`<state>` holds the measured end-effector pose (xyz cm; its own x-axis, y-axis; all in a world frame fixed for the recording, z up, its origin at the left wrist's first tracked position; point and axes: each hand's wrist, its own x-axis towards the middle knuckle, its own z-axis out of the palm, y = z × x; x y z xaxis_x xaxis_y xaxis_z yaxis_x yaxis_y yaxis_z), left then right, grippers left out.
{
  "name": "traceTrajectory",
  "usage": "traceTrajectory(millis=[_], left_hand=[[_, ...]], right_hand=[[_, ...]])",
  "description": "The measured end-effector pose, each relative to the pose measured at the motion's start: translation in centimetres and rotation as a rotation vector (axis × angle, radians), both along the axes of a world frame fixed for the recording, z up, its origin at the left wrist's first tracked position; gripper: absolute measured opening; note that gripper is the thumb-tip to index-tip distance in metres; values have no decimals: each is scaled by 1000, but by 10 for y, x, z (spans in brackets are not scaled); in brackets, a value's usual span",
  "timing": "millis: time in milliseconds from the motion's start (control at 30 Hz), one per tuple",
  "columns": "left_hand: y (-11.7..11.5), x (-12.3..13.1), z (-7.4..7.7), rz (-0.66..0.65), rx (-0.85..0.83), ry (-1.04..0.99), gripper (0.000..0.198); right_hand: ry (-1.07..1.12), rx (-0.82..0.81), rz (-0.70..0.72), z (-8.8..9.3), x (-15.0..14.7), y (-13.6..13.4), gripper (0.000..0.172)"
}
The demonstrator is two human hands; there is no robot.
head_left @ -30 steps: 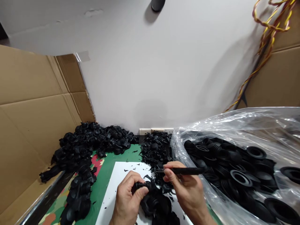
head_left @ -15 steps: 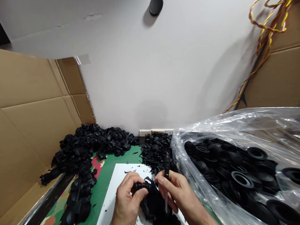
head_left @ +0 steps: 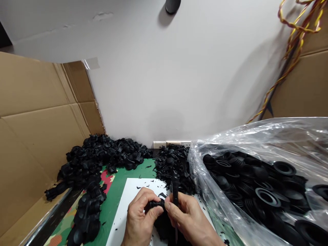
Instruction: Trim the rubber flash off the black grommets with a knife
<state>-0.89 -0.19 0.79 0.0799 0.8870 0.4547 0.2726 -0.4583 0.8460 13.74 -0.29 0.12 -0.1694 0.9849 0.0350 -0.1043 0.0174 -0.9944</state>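
My left hand (head_left: 140,218) is closed, its thumb and fingers pinching a small black ribbed rubber part (head_left: 156,203). My right hand (head_left: 188,217) is wrapped around a black-handled tool (head_left: 175,191), whose thin metal shaft points down towards me. The right thumb and fingertips meet the near end of the rubber part, so the two hands are almost touching. Beneath them, black rubber pieces (head_left: 164,229) lie on a white sheet (head_left: 120,208), partly covered by my hands. The tool's tip is hard to make out against the dark pile.
Heaps of black ribbed rubber parts (head_left: 102,153) lie back left, with a row (head_left: 87,215) running nearer. Black scraps (head_left: 174,160) are piled behind my hands. A clear plastic bag (head_left: 205,184) of black rubber parts stands right. Cardboard (head_left: 38,92) borders the left side.
My right hand has moved left with the tool, bringing its fingertips up against the rubber part. The left hand keeps hold of that part and has barely shifted.
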Motion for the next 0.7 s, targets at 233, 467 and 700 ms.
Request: traceTrajectory(millis=[233, 467, 700], left_hand=[[0, 3, -3, -14, -29, -63, 9], [0, 2, -8, 11, -112, -132, 5], [2, 2, -7, -20, -97, -131, 6]], right_hand=[[13, -27, -36, 2, -1, 1, 30], [11, -7, -30, -4, -3, 2, 35], [-94, 48, -56, 1, -2, -2, 28]])
